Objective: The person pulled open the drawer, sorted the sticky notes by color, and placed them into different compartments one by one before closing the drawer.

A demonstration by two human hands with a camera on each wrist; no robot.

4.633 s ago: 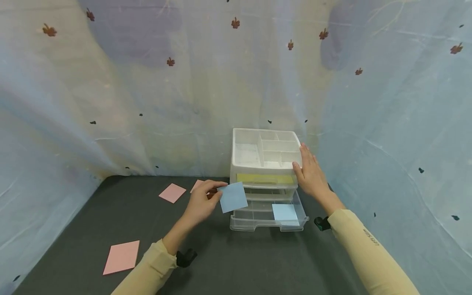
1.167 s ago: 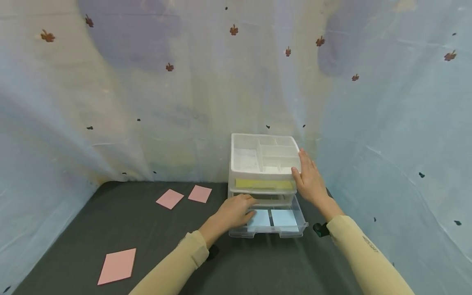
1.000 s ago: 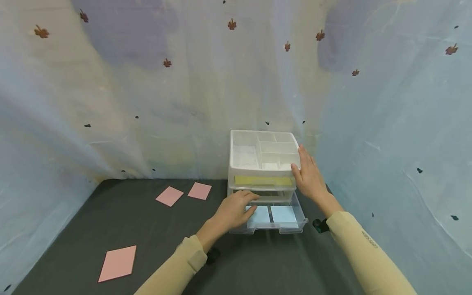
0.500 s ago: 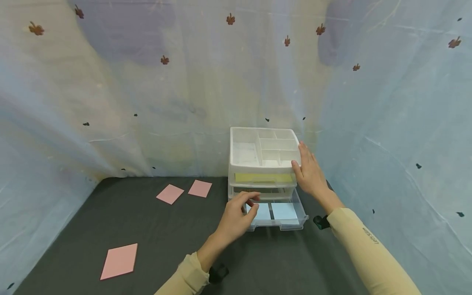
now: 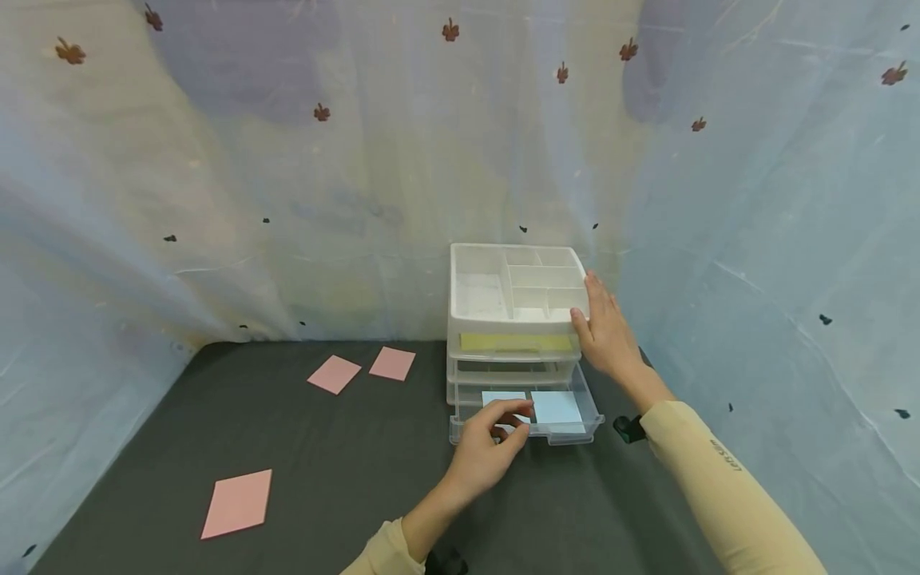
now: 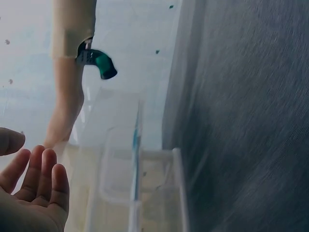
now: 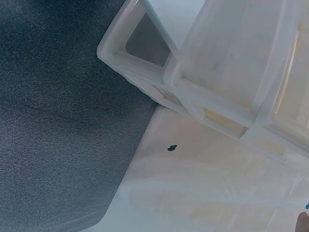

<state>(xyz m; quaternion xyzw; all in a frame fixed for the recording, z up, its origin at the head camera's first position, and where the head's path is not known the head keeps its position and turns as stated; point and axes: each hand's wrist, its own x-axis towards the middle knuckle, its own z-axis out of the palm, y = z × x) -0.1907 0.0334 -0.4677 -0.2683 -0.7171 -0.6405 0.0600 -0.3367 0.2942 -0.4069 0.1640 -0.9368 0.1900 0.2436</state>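
A white drawer organizer stands on the dark table against the curtain. Its clear bottom drawer is pulled out. Two light blue sticky notes lie side by side inside, a right one and a left one partly covered by my fingers. My left hand hovers at the drawer's front edge, fingers loosely bent and holding nothing; the left wrist view shows the palm of this hand free. My right hand rests straight-fingered against the organizer's upper right side. Only a fingertip shows in the right wrist view.
Yellow paper shows through the top drawer front. On the table's left lie a large pink sticky pad and two smaller pink notes, one beside the other. A patterned curtain encloses the back and sides.
The blue sticky note my left hand pinched earlier now lies in the bottom drawer, released. That hand has drawn back toward the drawer's front edge. My right hand stays on the organizer.
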